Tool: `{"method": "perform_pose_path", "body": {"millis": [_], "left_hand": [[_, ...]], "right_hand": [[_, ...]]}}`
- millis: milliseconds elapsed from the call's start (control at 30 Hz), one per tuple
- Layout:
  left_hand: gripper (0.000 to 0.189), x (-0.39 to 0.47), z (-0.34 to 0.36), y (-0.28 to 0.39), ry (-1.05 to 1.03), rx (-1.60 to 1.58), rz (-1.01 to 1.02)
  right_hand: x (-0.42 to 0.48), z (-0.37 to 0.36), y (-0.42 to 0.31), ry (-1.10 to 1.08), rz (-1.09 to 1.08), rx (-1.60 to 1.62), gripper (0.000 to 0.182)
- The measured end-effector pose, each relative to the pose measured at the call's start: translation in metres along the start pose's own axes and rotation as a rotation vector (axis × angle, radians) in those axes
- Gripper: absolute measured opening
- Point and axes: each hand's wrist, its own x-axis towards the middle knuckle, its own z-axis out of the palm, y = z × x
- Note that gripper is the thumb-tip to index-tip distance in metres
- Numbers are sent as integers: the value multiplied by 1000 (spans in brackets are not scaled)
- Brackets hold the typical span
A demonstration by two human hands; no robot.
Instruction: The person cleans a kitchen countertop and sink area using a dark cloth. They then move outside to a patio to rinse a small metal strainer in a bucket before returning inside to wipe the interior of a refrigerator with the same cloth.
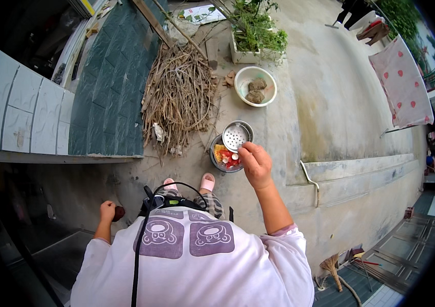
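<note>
My right hand point(256, 164) pinches the rim of a small round metal strainer point(235, 139) with a perforated bottom. The strainer is tilted over the far side of a dark bucket point(212, 159), partly covering it. Inside the bucket lie food scraps point(228, 158): red pieces, white bits like eggshell and something yellow with a grid pattern. My left hand point(107, 211) is low at my left side, fingers curled around a dark reddish-brown rounded object point(118, 213); most of that object's shape is hidden.
Beyond the bucket stands a white basin point(255, 73) holding two brown lumps. A bundle of dry sticks point(179, 99) lies left of it, beside a tiled ledge point(106, 126). Planters point(245, 57) with greenery stand farther back. A low concrete step point(355, 169) and a hose point(310, 178) are at right.
</note>
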Motion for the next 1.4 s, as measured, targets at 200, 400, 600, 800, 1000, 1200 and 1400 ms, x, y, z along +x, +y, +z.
{"method": "perform_pose_path", "body": {"millis": [200,400,600,800,1000,1200,1400], "left_hand": [[12,-13,-2,-63,20,-364,-216],[12,-2,-17,-72,-12,-304,-58],[10,15,-34,-84,-104,-420,53],[11,44,-59,10,-327,-513,259],[43,21,-84,236,-684,-277,765],[91,-35,-50,382,-1015,-23,1094],[87,-40,-15,416,-1284,-271,977]], "right_hand": [[24,29,-39,74,10,39,14],[-107,94,15,-485,642,-215,6],[-120,96,-36,-176,708,-66,5],[-78,76,-113,-10,541,20,8],[-39,62,-145,4,291,64,18],[-8,51,-139,40,250,202,17],[-11,36,-113,46,407,359,19]]}}
